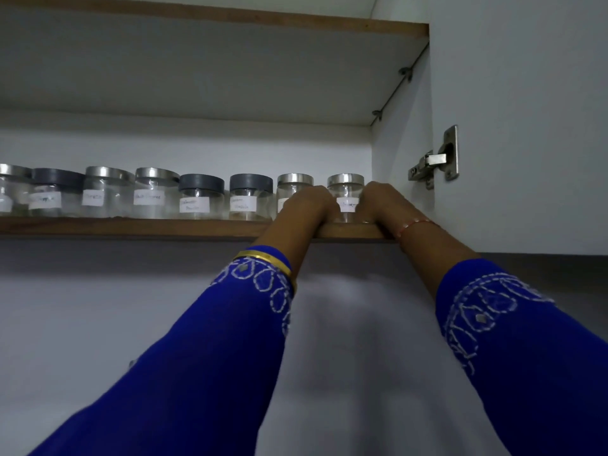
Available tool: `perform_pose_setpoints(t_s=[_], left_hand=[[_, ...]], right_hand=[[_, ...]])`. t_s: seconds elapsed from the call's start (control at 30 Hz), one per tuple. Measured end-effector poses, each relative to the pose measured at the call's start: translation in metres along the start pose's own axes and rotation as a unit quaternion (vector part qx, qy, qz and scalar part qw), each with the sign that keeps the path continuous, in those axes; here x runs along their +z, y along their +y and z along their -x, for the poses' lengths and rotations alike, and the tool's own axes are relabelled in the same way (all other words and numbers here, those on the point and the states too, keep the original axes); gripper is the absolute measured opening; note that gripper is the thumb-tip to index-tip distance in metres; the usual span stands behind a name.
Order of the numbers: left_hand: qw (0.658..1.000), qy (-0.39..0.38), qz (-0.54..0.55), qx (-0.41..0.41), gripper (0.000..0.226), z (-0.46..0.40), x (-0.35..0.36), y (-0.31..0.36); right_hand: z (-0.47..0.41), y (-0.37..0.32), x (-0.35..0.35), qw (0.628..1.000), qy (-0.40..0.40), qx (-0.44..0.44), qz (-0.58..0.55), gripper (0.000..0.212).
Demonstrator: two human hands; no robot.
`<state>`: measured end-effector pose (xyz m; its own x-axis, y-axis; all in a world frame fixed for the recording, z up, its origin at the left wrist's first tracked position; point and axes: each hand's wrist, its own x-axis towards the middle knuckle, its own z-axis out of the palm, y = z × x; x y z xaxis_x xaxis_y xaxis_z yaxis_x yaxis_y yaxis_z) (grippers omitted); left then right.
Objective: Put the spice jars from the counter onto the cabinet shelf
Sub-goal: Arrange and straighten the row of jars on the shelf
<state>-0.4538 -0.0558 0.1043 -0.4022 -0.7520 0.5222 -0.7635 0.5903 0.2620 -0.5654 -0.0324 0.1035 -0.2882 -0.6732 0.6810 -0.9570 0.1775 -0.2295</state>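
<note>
Several clear spice jars with white labels stand in a row along the cabinet shelf (pixel 131 227). The rightmost jar (pixel 346 192) has a silver lid and sits near the cabinet's right wall. My left hand (pixel 307 202) and my right hand (pixel 378 200) are both raised to the shelf and grip this jar from either side. My left hand also covers the lower part of the neighbouring silver-lidded jar (pixel 294 184). Further left stand two grey-lidded jars (pixel 250 195) (pixel 201 197) and more jars beyond them.
The cabinet's right side wall carries a metal door hinge (pixel 434 159). An upper shelf (pixel 230 60) lies above the jars, with open space between. The counter is out of view. Blue embroidered sleeves cover both forearms.
</note>
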Motion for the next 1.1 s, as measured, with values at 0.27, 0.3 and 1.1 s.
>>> perform_pose_setpoints(t_s=[0.27,0.3,1.1], left_hand=[[0.994,0.077,-0.064,0.033,0.039,0.048,-0.003,-0.013],[0.989,0.094,-0.100,0.059,0.039,0.055,0.000,-0.016],[0.967,0.110,-0.111,0.201,0.053,0.182,-0.033,-0.120]], right_hand=[[0.046,0.005,-0.001,0.997,0.070,0.005,-0.031,0.034],[0.054,0.005,-0.001,0.997,0.075,0.001,-0.013,0.040],[0.185,-0.071,-0.030,0.974,0.015,-0.083,0.210,0.057]])
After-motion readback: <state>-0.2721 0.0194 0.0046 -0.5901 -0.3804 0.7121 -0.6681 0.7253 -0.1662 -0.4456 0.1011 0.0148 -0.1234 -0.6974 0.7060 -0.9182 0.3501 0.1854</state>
